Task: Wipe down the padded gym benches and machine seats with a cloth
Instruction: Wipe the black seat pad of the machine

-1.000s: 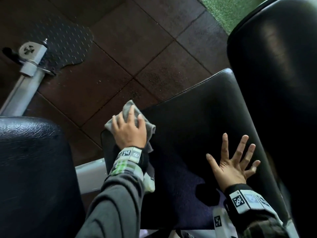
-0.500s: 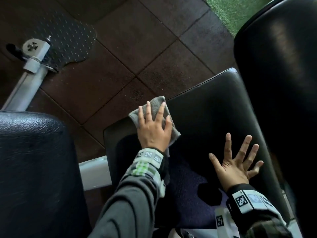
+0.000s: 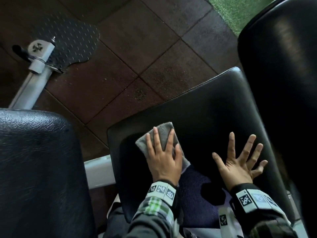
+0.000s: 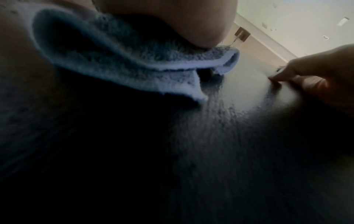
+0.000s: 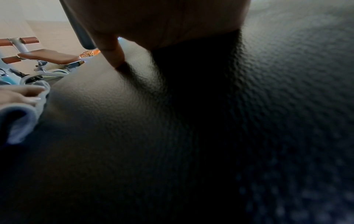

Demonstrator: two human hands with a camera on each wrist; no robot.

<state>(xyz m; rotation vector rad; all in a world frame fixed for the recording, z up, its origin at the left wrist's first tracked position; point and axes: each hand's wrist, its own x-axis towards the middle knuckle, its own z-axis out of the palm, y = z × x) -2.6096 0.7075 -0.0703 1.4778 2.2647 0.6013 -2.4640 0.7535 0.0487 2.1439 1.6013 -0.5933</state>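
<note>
A black padded seat (image 3: 205, 107) fills the middle of the head view. My left hand (image 3: 163, 152) lies flat with straight fingers on a folded grey cloth (image 3: 159, 133) and presses it onto the seat's left part. The left wrist view shows the cloth (image 4: 118, 63) bunched under my palm against the grained pad (image 4: 229, 136). My right hand (image 3: 240, 157) rests palm-down on the seat's right part, fingers spread wide, holding nothing. In the right wrist view one finger (image 5: 113, 51) touches the pad (image 5: 172, 136) and the cloth (image 5: 21, 112) shows at the left edge.
A tall black backrest pad (image 3: 283, 83) rises at the right. Another black pad (image 3: 34, 169) stands at the lower left. A grey metal frame tube (image 3: 29, 88) and a studded footplate (image 3: 72, 43) lie on the brown rubber floor tiles (image 3: 137, 48). A brown bench (image 5: 49, 56) stands farther off.
My left hand has slid the cloth from the seat's far left corner rightwards and nearer to me, onto the seat's flat top. The right hand has stayed spread on the seat.
</note>
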